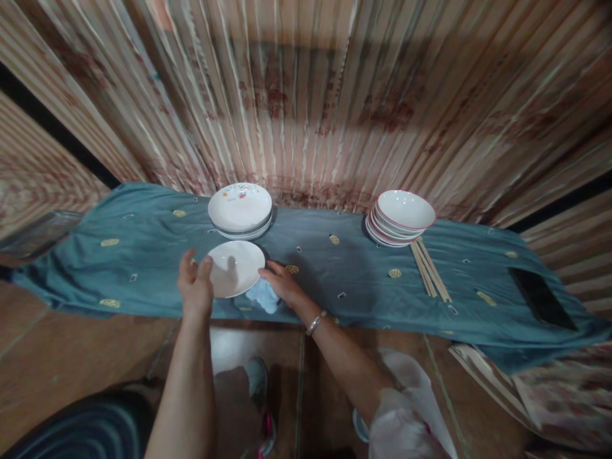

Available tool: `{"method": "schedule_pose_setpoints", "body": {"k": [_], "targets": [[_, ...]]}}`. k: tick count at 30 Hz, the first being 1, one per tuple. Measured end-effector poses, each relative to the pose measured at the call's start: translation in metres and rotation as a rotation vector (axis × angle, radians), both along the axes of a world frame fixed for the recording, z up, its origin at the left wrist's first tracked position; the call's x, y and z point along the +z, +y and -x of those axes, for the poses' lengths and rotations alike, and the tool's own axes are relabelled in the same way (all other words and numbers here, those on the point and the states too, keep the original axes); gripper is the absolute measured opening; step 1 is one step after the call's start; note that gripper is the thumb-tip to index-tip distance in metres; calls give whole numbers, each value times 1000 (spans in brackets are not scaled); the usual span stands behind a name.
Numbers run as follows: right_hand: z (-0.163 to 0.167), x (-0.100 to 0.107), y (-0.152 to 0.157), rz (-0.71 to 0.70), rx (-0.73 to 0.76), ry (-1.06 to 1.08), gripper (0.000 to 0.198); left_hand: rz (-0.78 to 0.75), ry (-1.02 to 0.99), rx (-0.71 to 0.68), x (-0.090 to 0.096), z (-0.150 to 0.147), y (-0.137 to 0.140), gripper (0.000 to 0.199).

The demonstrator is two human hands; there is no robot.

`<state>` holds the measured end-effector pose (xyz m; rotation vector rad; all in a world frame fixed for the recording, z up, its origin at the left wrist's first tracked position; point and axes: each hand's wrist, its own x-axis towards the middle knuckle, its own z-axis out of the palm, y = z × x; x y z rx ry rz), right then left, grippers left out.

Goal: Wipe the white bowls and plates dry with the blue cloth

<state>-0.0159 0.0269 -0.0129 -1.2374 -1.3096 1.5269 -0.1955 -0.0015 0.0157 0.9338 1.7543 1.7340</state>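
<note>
A white plate (238, 268) is in front of me on the cloth-covered table, near its front edge. My left hand (196, 280) is at the plate's left rim, fingers apart and thumb close to or touching the rim. On the opposite side, my right hand (282, 280) has its fingertips at the right rim and grips a crumpled light-blue cloth (264, 295) that hangs below the plate's edge. Just behind stands a stack of white plates (240, 207), the top one with a small flower print.
Right of centre is a stack of red-rimmed white bowls (406, 210), with several wooden chopsticks (431, 271) in front of it. A dark flat phone-like object (540, 297) lies at the right end. A pleated curtain (306, 115) hangs behind the table (310, 287).
</note>
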Motion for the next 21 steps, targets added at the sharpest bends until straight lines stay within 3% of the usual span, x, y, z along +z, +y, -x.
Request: {"method": "schedule_pose_setpoints", "body": {"k": [3, 10, 17, 21], "targets": [[0, 3, 0, -14, 43, 11, 12, 33, -36, 80, 4, -2, -1, 64], [-25, 7, -19, -44, -68, 16, 14, -13, -72, -11, 12, -14, -4, 69], [-99, 5, -28, -82, -216, 54, 21, 40, -297, -199, 9, -75, 3, 66], [-133, 8, -28, -70, -280, 89, 23, 61, -361, -301, 1, -105, 9, 54]]}}
